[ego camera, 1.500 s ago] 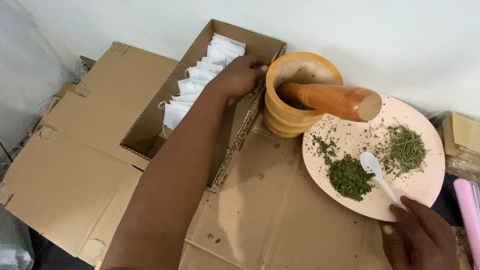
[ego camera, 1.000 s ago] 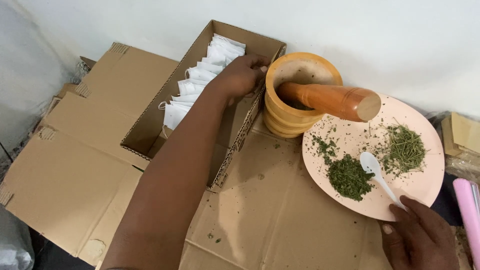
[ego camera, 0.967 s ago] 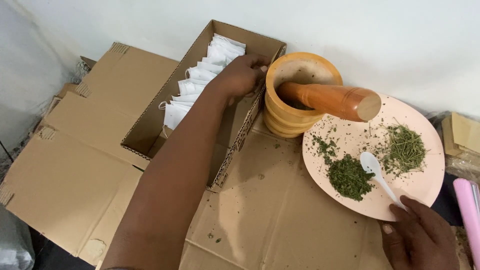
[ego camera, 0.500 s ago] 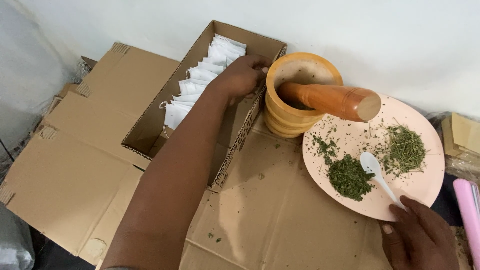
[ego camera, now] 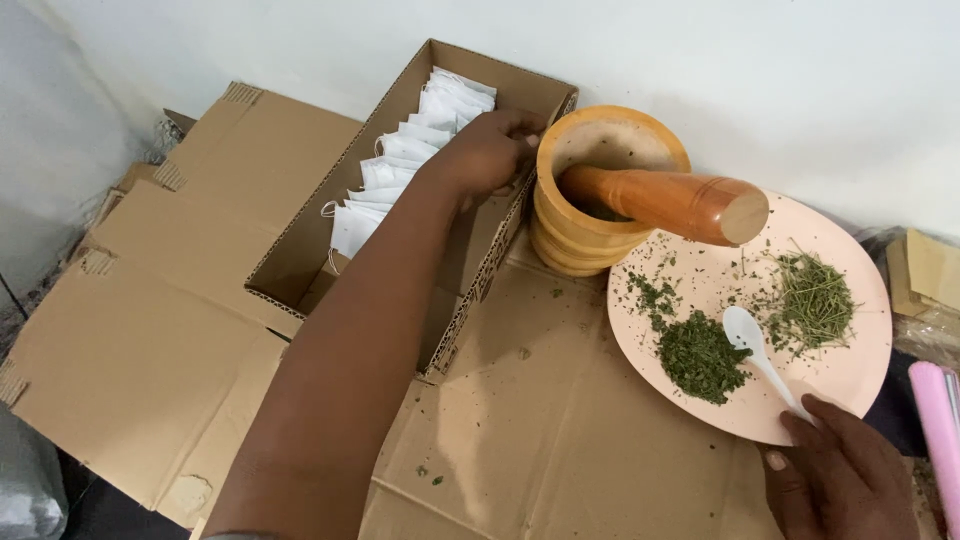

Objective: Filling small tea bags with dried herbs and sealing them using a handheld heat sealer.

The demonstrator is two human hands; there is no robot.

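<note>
Head view, one moment, catalogued.

Left hand (ego camera: 487, 152): reached across into open box (ego camera: 300, 262), fingers curled down among white sachets (ego camera: 400, 168) near the box's far end; whether pinching one, cannot tell. Placed so, seemingly, to pick from the upright row.

Sachets: filed on edge, one behind another along the box's left wall, likely for easy single picking.

Right hand (ego camera: 845, 480): at plate's near edge, fingers clenched on handle end of white spoon (ego camera: 752, 342); bowl of spoon resting on plate between the two herb heaps.

Plate (ego camera: 850, 375): pink, right of box, on flattened cardboard (ego camera: 540, 430). Crushed herb (ego camera: 700, 355) at its middle, coarser stems (ego camera: 812, 300) toward right edge.

Mortar (ego camera: 590, 205): wooden, between box and plate; pestle (ego camera: 665, 200) leaning in it, head over plate's far edge.

Change from half a second earlier: none discernible; both hands and all items in the same places.
</note>
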